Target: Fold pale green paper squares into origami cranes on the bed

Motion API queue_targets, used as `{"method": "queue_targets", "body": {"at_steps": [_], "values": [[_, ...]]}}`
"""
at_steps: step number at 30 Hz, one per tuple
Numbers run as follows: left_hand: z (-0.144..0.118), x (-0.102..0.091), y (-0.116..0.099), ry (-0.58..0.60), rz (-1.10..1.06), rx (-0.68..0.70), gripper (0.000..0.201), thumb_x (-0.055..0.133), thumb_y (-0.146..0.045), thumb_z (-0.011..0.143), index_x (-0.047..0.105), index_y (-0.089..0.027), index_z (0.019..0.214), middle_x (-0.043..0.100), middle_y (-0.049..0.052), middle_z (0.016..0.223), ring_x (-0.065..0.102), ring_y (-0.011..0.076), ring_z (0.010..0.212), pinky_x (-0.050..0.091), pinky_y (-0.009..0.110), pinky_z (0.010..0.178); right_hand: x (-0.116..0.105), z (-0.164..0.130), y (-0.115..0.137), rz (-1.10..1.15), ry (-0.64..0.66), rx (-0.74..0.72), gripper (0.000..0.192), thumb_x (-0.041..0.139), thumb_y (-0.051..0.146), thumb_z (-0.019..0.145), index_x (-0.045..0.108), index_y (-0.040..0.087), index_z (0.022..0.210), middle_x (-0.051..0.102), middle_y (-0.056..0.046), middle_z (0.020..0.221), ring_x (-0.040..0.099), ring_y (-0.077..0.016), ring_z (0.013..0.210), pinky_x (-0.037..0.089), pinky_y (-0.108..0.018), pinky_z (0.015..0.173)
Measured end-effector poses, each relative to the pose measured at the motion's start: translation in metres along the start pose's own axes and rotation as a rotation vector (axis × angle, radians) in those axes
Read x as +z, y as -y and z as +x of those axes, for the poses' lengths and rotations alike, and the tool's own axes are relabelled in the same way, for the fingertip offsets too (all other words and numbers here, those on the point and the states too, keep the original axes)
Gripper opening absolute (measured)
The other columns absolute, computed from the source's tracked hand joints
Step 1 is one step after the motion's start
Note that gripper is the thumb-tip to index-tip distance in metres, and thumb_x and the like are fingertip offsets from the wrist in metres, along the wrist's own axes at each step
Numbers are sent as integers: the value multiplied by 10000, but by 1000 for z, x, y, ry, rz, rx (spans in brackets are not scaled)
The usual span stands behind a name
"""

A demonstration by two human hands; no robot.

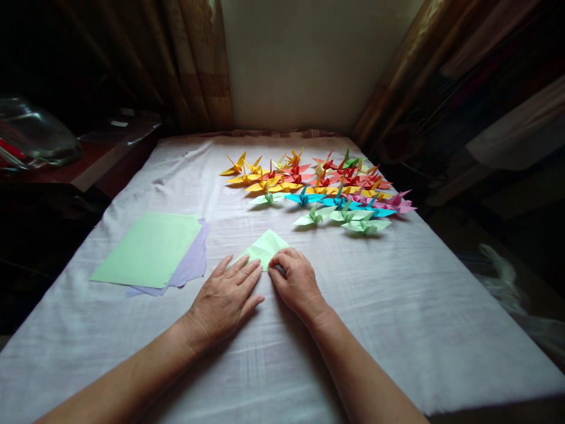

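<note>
Surface: we work on a table draped in a creased white cloth, with curtains behind its far edge.
Paper: our flat left hand presses the pale green folded paper at the table's middle; our right hand pinches its near corner.
Sheets: flat green and lilac paper squares lie near the left edge.
Cranes: rows of crisp, many-coloured paper cranes sit toward the far right.

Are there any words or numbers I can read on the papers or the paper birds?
None: no words, numbers or signs can be read anywhere.
The folded green paper under the left hand and right hand is plain.
The green sheet, the purple sheets and the paper cranes are plain too.
The white cloth bears no print.
</note>
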State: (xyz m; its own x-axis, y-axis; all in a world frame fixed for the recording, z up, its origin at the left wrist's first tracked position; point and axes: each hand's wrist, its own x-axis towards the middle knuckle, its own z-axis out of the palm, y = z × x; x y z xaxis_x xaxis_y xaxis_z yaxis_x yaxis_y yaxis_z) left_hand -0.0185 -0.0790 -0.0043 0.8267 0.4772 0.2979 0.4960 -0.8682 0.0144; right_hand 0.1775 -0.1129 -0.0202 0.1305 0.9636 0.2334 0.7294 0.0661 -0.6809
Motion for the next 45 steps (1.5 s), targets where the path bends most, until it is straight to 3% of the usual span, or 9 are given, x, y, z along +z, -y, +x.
{"method": "queue_targets", "body": {"at_steps": [9,13,17,20,24,32,37,41,45], "values": [[-26,-2,18,31,-7,0,421,396,-392,1036,604,-171,1328,643,104,1366,590,289,1266,337,504,1126,-3,-1,-5,41,-24,-29,206,561,66,767,671,227,832,699,-45,932,634,-216,917,487,-355,874],[-14,-2,18,-12,-45,-58,359,405,-353,1031,653,-186,1230,710,99,1235,647,261,1140,345,504,1122,-14,1,-18,-20,-150,10,370,498,32,696,682,234,946,700,-62,1116,621,-233,1055,476,-391,957],[6,0,22,-36,-23,-101,287,480,-340,999,673,-207,1165,724,90,1079,658,251,986,442,474,1021,-20,4,-24,-142,-124,60,484,510,30,689,676,225,1099,676,-72,1260,580,-265,1177,430,-445,1011],[18,-2,27,6,-7,-78,211,576,-354,952,695,-222,1067,717,78,1041,647,255,915,502,426,866,-19,4,-22,-154,-94,46,453,545,76,762,666,234,1169,691,-65,1238,581,-260,1169,421,-433,1002],[24,-3,32,-3,43,-20,190,592,-362,949,691,-226,1037,735,56,1037,644,235,845,491,398,810,-17,5,-20,-132,-95,29,401,568,108,807,673,246,1168,703,-55,1201,589,-248,1132,417,-411,994],[19,-3,36,-142,28,44,278,431,-316,1035,684,-209,986,764,34,922,673,194,775,487,370,822,-16,6,-22,-140,-128,-28,322,609,126,835,724,275,1096,675,-64,1105,582,-240,1029,455,-398,940],[15,-10,36,-313,-51,-66,247,444,-302,1028,654,-196,952,742,34,834,674,200,781,513,359,823,-24,5,-9,-86,-251,-145,146,598,252,902,741,258,933,674,-85,1173,589,-251,1090,455,-412,949],[11,-11,36,-421,-174,-204,223,480,-341,1021,583,-204,1164,729,43,937,688,186,835,541,314,798,-29,0,4,124,-227,-134,163,533,264,922,686,220,892,732,-49,916,669,-179,845,511,-301,787],[12,-10,37,-447,-158,-282,436,548,-314,984,450,-223,1399,612,136,1324,593,262,1231,492,414,1011,-23,-3,7,271,-136,80,198,507,334,911,659,210,878,677,5,710,609,-128,590,482,-236,595]]}}
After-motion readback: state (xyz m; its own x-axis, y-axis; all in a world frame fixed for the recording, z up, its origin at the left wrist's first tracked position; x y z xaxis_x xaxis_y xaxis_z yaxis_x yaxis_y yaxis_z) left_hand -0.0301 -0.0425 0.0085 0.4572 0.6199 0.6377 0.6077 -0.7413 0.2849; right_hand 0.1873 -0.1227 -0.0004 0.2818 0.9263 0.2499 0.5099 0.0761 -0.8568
